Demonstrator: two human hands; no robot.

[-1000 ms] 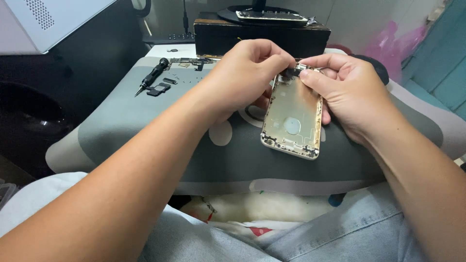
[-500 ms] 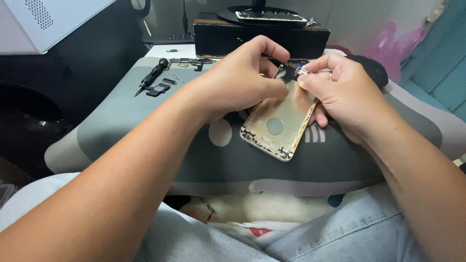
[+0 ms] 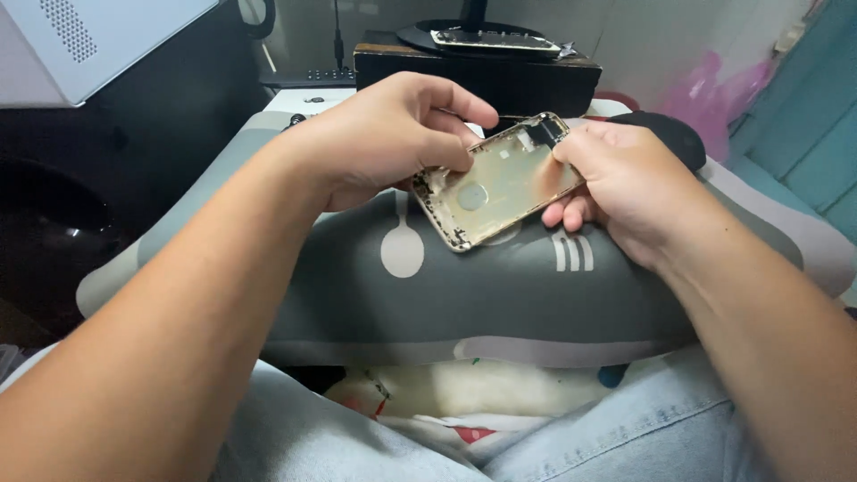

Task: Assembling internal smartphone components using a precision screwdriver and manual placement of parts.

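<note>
Gripping a flat, gold metal phone shell (image 3: 496,181), both hands' fingers clenched around its edges: left hand (image 3: 384,134), right hand (image 3: 625,183)

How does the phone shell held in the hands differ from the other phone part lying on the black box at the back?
The gold phone shell is held tilted between the left hand and right hand, its empty inside showing. The dark phone part lies flat and untouched on the black box. Both are long flat rectangles.
</note>
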